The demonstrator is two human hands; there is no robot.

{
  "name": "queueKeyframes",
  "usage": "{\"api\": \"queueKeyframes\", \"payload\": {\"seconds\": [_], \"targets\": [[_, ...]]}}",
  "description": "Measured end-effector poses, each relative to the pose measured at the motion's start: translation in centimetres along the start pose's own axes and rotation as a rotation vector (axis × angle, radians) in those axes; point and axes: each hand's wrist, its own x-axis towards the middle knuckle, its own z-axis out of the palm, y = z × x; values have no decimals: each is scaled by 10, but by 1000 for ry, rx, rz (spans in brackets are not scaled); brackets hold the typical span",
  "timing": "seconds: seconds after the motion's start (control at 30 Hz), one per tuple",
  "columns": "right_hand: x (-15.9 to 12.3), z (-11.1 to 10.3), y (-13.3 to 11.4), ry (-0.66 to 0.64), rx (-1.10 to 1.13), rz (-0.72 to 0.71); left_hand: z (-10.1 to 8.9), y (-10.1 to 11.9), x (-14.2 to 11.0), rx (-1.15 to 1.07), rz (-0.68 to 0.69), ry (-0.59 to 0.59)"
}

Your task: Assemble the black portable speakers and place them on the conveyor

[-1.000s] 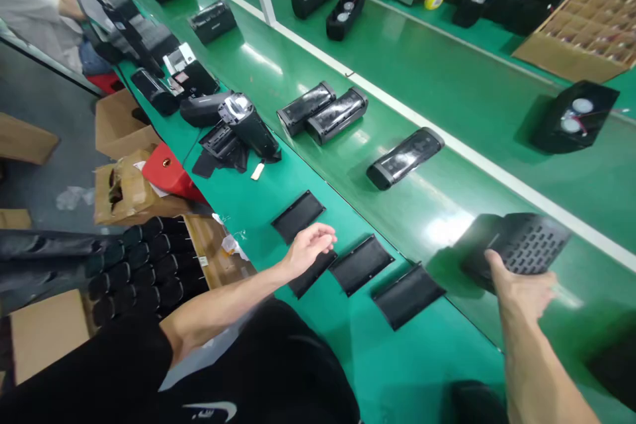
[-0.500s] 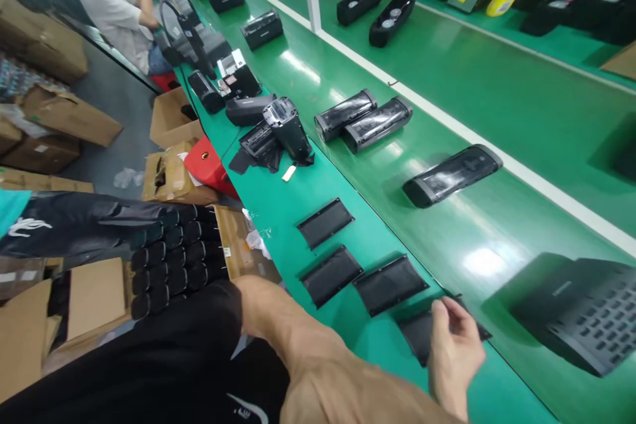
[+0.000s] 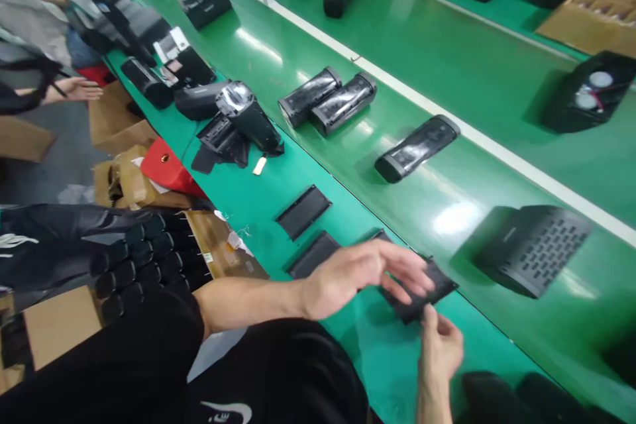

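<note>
My left hand [image 3: 370,271] reaches across from the left, fingers stretched out and slightly apart, over a black rectangular panel [image 3: 440,281] with small tabs at its corners. Close to that panel's near edge, my right hand [image 3: 442,344] has thumb and fingertips pinched together. What it pinches, if anything, is too small and blurred to make out. Another black panel [image 3: 314,255] lies partly behind my left wrist, and a similar one [image 3: 304,212] lies farther up the green bench [image 3: 248,195]. A further panel's corner [image 3: 380,235] shows behind my left hand.
On the green line beyond stand a black speaker housing [image 3: 531,248] and a speaker body [image 3: 417,149]. Stacked housings [image 3: 248,116] sit farther along the bench. A carton of black parts [image 3: 144,255] stands at left. A person's hand [image 3: 79,88] shows at far left.
My left hand has come into view and now extends over the panel. My right hand stays near that panel, still pinched. The view has shifted right, and another person's hand appears at left.
</note>
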Motion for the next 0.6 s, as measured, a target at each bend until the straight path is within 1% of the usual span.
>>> {"api": "queueKeyframes", "payload": {"seconds": [0.07,0.13,0.2,0.27,0.33,0.37,0.4,0.43,0.47,0.53,0.57,0.6], "targets": [[-2,8,14,52,-56,102,-11,-22,14,-75,3,105],[-2,15,21,71,-78,164,-24,-48,24,-87,-87,221],[-2,15,20,58,-63,184,-36,-68,27,-60,-163,279],[-6,5,15,12,-21,180,-47,-77,29,-11,-182,303],[-16,-12,8,-79,42,159,-54,-77,31,42,-189,322],[-22,-22,5,-149,77,144,-57,-74,33,66,-207,324],[-29,-32,1,-236,108,124,-60,-70,35,85,-242,309],[-36,-41,-2,-336,133,101,-61,-65,37,98,-297,268],[-43,-49,-6,-437,145,77,-63,-61,38,103,-370,196],[-54,-59,-12,-605,144,31,-64,-54,38,94,-535,-17],[-58,-62,-16,-661,138,15,-65,-51,35,86,-603,-121],[-62,-63,-19,-698,132,11,-65,-49,32,80,-647,-199]]}}
